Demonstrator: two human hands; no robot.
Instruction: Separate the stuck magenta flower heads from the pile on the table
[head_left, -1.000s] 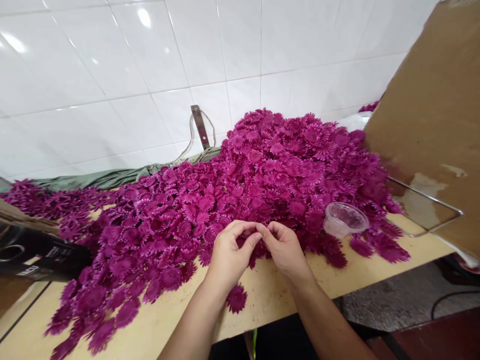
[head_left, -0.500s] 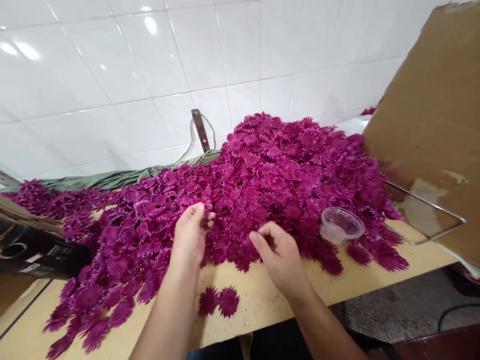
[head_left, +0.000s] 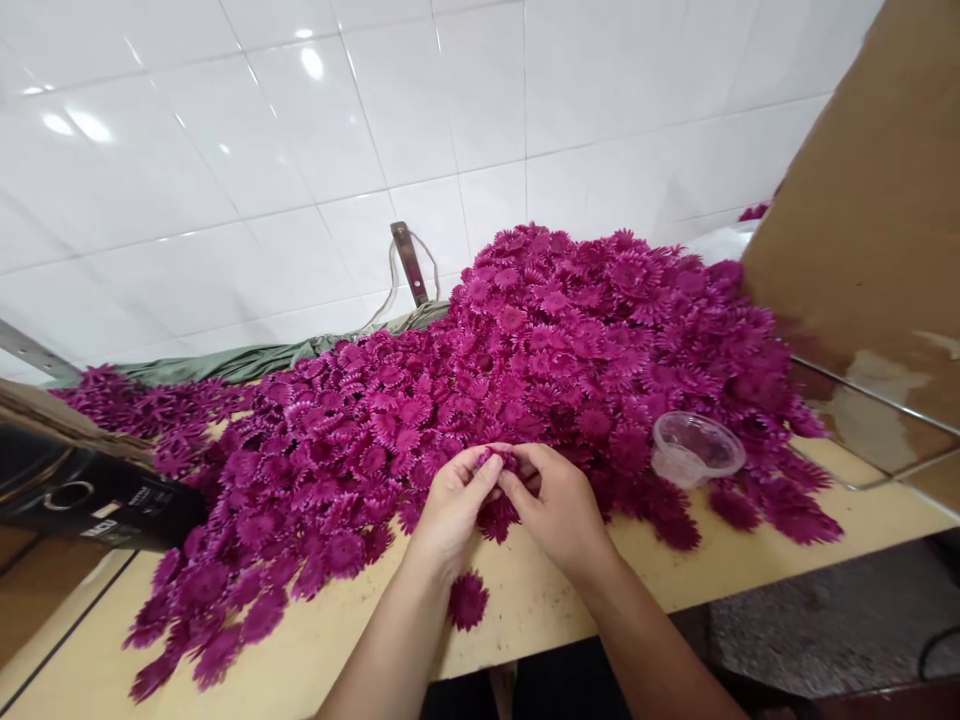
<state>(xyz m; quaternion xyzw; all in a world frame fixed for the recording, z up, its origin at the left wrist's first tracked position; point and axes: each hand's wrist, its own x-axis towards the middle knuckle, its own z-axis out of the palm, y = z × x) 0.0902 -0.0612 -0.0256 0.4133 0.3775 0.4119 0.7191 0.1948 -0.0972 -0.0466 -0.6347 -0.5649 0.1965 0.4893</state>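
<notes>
My left hand (head_left: 452, 510) and my right hand (head_left: 559, 505) meet at the front edge of a large heap of magenta flower heads (head_left: 570, 330). Between their pinched fingertips is a small magenta flower piece (head_left: 498, 460), mostly covered by the fingers; both hands grip it. A single magenta flower head (head_left: 468, 601) lies on the pale board just below my hands, beside my left wrist. Right of my right hand, a clear plastic cup (head_left: 696, 450) rests tilted against the heap.
A black box (head_left: 97, 500) stands at the left on the pale tabletop (head_left: 540, 620). Brown cardboard (head_left: 885, 230) rises at the right, with a metal wire frame by its base. Green cloth (head_left: 247, 362) and a metal bracket (head_left: 409, 263) are at the tiled wall.
My left hand has moved right and my right hand slightly left, so their fingertips now meet around the flower piece. Of two loose flower heads seen before, one shows now.
</notes>
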